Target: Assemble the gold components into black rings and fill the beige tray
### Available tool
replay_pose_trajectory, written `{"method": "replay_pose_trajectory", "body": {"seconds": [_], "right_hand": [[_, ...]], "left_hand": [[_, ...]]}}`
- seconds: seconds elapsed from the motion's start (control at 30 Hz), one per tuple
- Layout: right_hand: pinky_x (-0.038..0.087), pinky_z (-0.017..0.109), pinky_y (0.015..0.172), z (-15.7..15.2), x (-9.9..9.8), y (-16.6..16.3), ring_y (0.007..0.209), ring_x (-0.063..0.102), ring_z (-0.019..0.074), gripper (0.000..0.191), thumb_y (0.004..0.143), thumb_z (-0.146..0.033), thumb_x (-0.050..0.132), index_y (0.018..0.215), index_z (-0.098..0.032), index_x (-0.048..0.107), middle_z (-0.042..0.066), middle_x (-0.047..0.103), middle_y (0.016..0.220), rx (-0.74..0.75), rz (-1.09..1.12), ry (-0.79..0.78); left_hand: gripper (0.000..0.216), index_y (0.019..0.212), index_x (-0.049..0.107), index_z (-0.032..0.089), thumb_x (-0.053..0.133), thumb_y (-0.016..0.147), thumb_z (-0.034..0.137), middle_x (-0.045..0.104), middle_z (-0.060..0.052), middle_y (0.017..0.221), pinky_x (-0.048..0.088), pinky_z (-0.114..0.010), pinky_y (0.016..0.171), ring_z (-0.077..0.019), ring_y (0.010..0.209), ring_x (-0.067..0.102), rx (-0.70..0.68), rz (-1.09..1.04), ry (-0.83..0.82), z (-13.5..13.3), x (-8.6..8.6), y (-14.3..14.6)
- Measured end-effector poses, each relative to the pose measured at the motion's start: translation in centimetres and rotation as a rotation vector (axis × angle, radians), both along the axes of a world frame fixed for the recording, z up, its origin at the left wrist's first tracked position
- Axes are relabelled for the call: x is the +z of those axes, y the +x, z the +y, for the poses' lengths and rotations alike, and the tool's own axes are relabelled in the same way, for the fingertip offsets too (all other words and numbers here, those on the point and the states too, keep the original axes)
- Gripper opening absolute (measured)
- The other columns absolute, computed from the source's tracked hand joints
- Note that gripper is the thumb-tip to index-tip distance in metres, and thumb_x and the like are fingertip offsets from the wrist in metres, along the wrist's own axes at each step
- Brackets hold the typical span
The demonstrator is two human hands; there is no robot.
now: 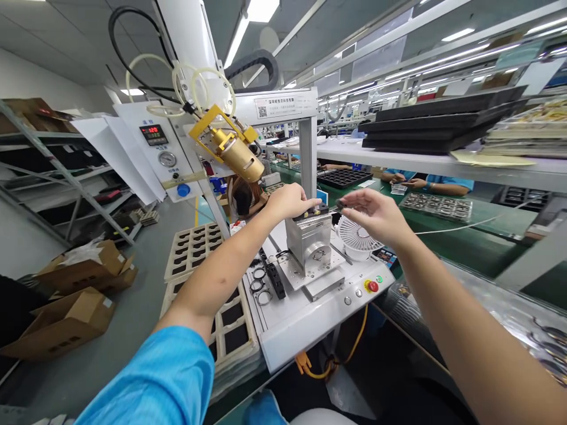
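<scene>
A silvery metal block fixture [309,242] stands on the machine bed in front of me. On its top lies a small black part [312,211], and the fingertips of my left hand [289,202] are closed on it. My right hand [374,213] is raised just right of the fixture, over a white round fan [358,233]. Between its thumb and fingertips is a small dark piece [341,204], too small to name. The fingers of my left hand partly cover the black part.
A gold cylindrical machine head [239,154] hangs above left. Black rings [257,285] and a black strip [275,280] lie left of the fixture. Pale trays [234,339] stand at the left, a red stop button [372,286] at the front. Co-workers sit behind.
</scene>
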State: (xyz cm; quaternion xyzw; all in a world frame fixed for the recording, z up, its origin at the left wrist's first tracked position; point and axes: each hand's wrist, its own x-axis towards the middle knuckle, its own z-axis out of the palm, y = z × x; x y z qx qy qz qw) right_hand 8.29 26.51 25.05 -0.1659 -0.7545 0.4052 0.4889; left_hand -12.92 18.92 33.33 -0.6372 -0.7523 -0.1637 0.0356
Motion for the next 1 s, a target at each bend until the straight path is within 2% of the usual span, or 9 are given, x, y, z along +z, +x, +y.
{"method": "replay_pose_trajectory", "body": {"seconds": [0.13, 0.27, 0.37, 0.5, 0.6, 0.7, 0.87, 0.93, 1.0], "right_hand": [[0.059, 0.048, 0.095, -2.8, -4.7, 6.9, 0.104, 0.071, 0.0303, 0.043, 0.079, -0.053, 0.082, 0.105, -0.020, 0.070, 0.013, 0.075, 0.110, -0.092, -0.048, -0.169], [0.060, 0.050, 0.093, -4.9, -12.0, 12.4, 0.102, 0.072, 0.0343, 0.046, 0.072, -0.057, 0.084, 0.099, -0.023, 0.070, 0.013, 0.076, 0.107, -0.195, -0.137, -0.448], [0.062, 0.049, 0.086, -5.5, -17.7, 13.8, 0.095, 0.074, 0.0355, 0.050, 0.068, -0.057, 0.083, 0.102, -0.024, 0.065, 0.014, 0.076, 0.101, -0.195, -0.238, -0.666], [0.060, 0.044, 0.078, -5.4, -22.7, 12.3, 0.086, 0.073, 0.0305, 0.080, 0.074, -0.051, 0.072, 0.142, -0.018, 0.045, 0.010, 0.075, 0.097, -0.111, -0.421, -0.749], [0.055, 0.042, 0.083, -5.1, -24.0, 10.2, 0.085, 0.071, 0.0276, 0.095, 0.081, -0.041, 0.063, 0.160, -0.010, 0.020, 0.006, 0.073, 0.091, -0.123, -0.611, -0.579], [0.050, 0.040, 0.085, -5.2, -24.3, 9.0, 0.086, 0.069, 0.0271, 0.094, 0.085, -0.033, 0.061, 0.164, -0.009, 0.014, 0.005, 0.072, 0.089, -0.157, -0.750, -0.432], [0.048, 0.038, 0.081, -4.9, -24.1, 8.7, 0.084, 0.068, 0.0272, 0.090, 0.088, -0.028, 0.060, 0.164, -0.010, 0.016, 0.005, 0.069, 0.089, -0.242, -0.819, -0.356], [0.048, 0.037, 0.081, -4.7, -23.8, 8.8, 0.083, 0.068, 0.0263, 0.087, 0.088, -0.026, 0.061, 0.163, -0.012, 0.019, 0.004, 0.069, 0.087, -0.256, -0.818, -0.373], [0.049, 0.037, 0.080, -5.1, -23.5, 9.0, 0.080, 0.067, 0.0241, 0.082, 0.086, -0.026, 0.062, 0.160, -0.014, 0.028, 0.003, 0.069, 0.086, -0.250, -0.770, -0.418]], "left_hand": [[0.057, 0.076, 0.073, 0.019, 0.044, 0.098, 0.063, 0.073, -0.007, 0.076, 0.049, -0.034, 0.072, -0.0233, 0.074, 0.068, -0.135, -0.008, 0.012, -0.8, -0.5, -0.4], [0.050, 0.115, 0.073, 0.020, 0.047, 0.099, 0.059, 0.073, -0.010, 0.125, 0.051, -0.037, 0.101, -0.0268, 0.118, 0.067, -0.380, 0.008, -0.020, -3.1, -2.1, -1.9], [0.068, 0.137, 0.061, 0.018, 0.062, 0.089, 0.066, 0.058, -0.014, 0.150, 0.038, -0.044, 0.120, -0.0318, 0.144, 0.049, -0.399, 0.065, 0.002, -3.8, -3.5, -2.3], [0.082, 0.139, 0.059, 0.018, 0.072, 0.078, 0.071, 0.056, -0.016, 0.151, 0.035, -0.049, 0.123, -0.0346, 0.144, 0.049, -0.367, 0.095, 0.007, -3.4, -4.1, -2.2], [0.078, 0.146, 0.053, 0.020, 0.063, 0.087, 0.070, 0.045, -0.015, 0.162, 0.029, -0.051, 0.126, -0.0337, 0.152, 0.039, -0.373, 0.060, -0.032, -4.0, -4.0, -2.5], [0.072, 0.155, 0.042, 0.023, 0.051, 0.097, 0.065, 0.029, -0.014, 0.170, 0.023, -0.054, 0.128, -0.0318, 0.158, 0.026, -0.370, 0.052, -0.006, -6.9, -4.2, -2.4], [0.056, 0.145, 0.057, 0.027, 0.064, 0.094, 0.052, 0.047, -0.013, 0.161, 0.038, -0.054, 0.123, -0.0335, 0.148, 0.046, -0.426, 0.035, -0.051, -15.9, -6.1, -0.5], [0.055, 0.141, 0.060, 0.031, 0.072, 0.090, 0.047, 0.056, -0.011, 0.154, 0.045, -0.049, 0.119, -0.0316, 0.141, 0.054, -0.471, -0.056, -0.142, -19.0, -8.0, 0.9], [0.052, 0.139, 0.062, 0.031, 0.074, 0.089, 0.041, 0.066, -0.009, 0.143, 0.052, -0.042, 0.114, -0.0282, 0.131, 0.063, -0.473, -0.248, -0.232, -20.8, -11.1, 2.5]]}}
